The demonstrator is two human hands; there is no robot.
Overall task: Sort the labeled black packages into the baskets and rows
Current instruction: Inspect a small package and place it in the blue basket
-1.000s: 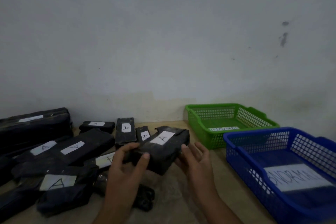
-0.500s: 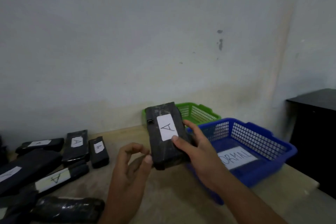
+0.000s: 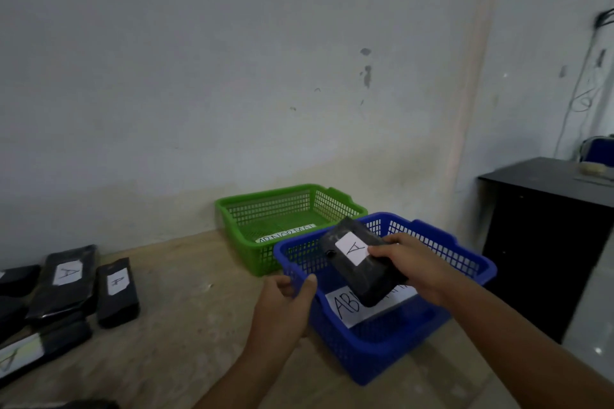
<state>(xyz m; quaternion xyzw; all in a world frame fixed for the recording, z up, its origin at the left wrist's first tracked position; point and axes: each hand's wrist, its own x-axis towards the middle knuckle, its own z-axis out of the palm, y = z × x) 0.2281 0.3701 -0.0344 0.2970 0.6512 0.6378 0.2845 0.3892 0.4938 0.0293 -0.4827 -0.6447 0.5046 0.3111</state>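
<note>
Fingers of the right hand [image 3: 412, 262] are clamping a black package [image 3: 370, 280] (labelled A) over the blue basket [image 3: 382, 355], where a paper sheet [image 3: 347, 309] is lying; fingers of the left hand [image 3: 282, 304] are gripping its rim.

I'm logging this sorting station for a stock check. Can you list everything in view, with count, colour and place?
held package: one, black with a white label A, above the blue basket
blue basket: one, blue, table's right end
green basket: one, green, behind the blue one, by the wall
paper sheets: two, white, handwritten, one inside each basket
loose packages: at least five, black, several labelled A, table's left side
table: one, pale wood
cabinet: one, black, right of the table
left hand: grip on the blue basket's near rim
right hand: grip on the held package
</note>
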